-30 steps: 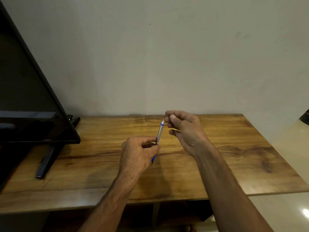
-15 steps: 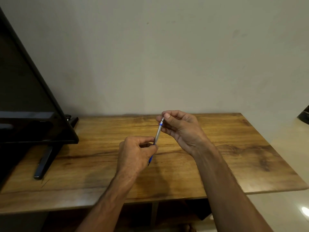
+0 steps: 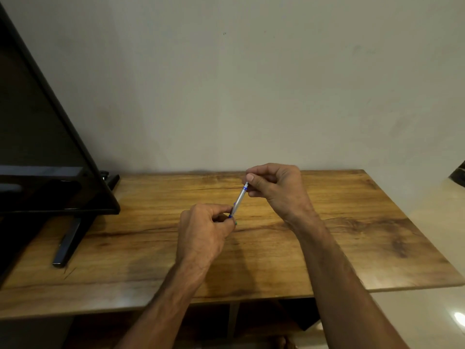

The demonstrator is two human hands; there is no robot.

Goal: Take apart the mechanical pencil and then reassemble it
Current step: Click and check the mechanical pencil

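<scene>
Grip, double: I grasp the mechanical pencil (image 3: 239, 199) at both ends, over the counter (image 3: 352, 248) | screen (image 3: 37, 147) stands on counter's left part | my left hand (image 3: 203, 233) curls round lower blue end | my right hand (image 3: 276, 187) pinches top end | pencil tilted

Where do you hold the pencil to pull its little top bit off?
Pinch the thin top end of the mechanical pencil, coming from the right and above, as the right hand does. The pencil leans up and away, and the left hand grips its blue lower end, so only the top sticks out free.
</scene>
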